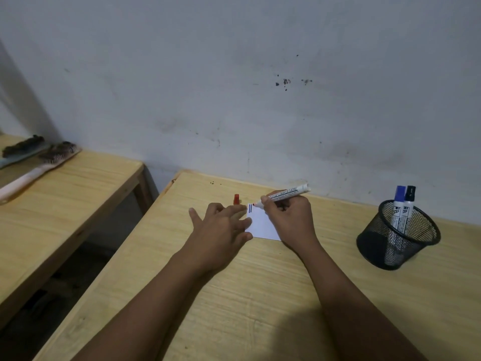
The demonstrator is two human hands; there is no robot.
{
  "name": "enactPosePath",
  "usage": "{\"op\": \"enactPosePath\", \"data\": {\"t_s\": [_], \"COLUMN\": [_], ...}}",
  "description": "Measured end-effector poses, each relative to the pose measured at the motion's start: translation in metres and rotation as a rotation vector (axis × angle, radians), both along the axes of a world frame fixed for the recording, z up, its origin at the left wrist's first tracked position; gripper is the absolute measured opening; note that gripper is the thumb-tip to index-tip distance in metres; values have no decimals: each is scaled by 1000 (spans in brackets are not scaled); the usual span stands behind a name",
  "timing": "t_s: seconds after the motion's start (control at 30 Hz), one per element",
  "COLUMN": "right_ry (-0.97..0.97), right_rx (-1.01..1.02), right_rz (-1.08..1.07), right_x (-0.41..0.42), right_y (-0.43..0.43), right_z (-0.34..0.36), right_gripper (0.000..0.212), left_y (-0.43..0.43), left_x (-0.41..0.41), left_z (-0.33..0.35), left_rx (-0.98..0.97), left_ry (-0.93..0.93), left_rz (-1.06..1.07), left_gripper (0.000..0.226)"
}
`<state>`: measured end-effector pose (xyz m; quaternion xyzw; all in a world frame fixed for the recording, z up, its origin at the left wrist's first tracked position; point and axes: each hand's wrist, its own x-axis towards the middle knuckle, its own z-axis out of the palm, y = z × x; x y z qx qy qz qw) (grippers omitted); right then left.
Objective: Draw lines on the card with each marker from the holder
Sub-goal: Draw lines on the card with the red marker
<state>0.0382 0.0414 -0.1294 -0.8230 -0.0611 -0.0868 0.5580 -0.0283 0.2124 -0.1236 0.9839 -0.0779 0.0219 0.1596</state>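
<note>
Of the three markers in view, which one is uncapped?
The red marker in the right hand, tip on the card. Its red cap stands on the table. The blue marker and black marker sit capped in the holder.

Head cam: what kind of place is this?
Likely a plain workroom or classroom: bare wooden desk against a scuffed wall, second desk alongside, mesh marker holder.

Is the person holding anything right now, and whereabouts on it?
The right hand grips a red marker low on its barrel, near the tip. The left hand holds nothing, just presses the card.
</note>
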Motion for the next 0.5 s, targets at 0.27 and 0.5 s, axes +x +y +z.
{"op": "enactPosePath", "data": {"t_s": [0.27, 0.5], "right_ry": [15, 20], "right_rx": [-27, -52], "right_rz": [3, -3], "right_x": [0, 1], "right_y": [-1, 1], "right_z": [-1, -2], "right_gripper": [8, 15], "left_y": [-1, 0], "left_x": [-1, 0], "left_z": [0, -1], "left_rx": [23, 31], "left_ry": [-14, -15], "left_rz": [-48, -55], "left_gripper": [30, 29]}}
